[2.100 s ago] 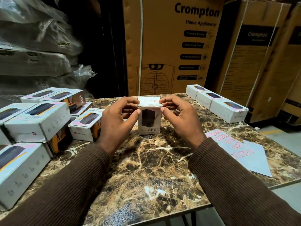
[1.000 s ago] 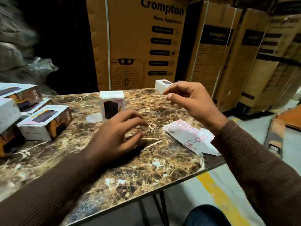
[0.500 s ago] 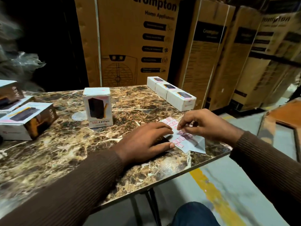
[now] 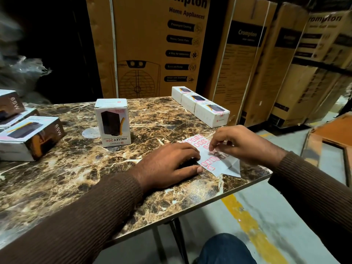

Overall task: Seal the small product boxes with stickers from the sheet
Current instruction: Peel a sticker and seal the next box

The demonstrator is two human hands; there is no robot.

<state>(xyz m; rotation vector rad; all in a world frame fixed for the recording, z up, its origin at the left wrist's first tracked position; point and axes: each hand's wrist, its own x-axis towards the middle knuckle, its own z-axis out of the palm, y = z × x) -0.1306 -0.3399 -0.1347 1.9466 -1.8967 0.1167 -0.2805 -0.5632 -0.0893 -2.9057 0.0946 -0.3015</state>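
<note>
Head view: at the marble-patterned table's [image 4: 80, 168] right edge, the left hand [image 4: 167, 166] is pressing flat on the sticker sheet [image 4: 215, 162] while the right hand [image 4: 236, 143] is pinching at a sticker — thin, limp, probably best lifted by a corner. An upright Halley 20K box [image 4: 112, 121] is waiting nearby — tall Crompton cartons [image 4: 150, 46] are lining the storeroom behind.

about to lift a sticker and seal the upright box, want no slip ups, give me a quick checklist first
1. Left hand pressing sheet flat: ok.
2. Right hand pinching a sticker at the sheet: ok.
3. Sticker fully peeled free: cannot tell.
4. Upright box standing free on table, path to it open: ok.
5. Box top flap shut: ok.
6. Sheet fully on the table: not ok, corner overhangs edge.
</note>
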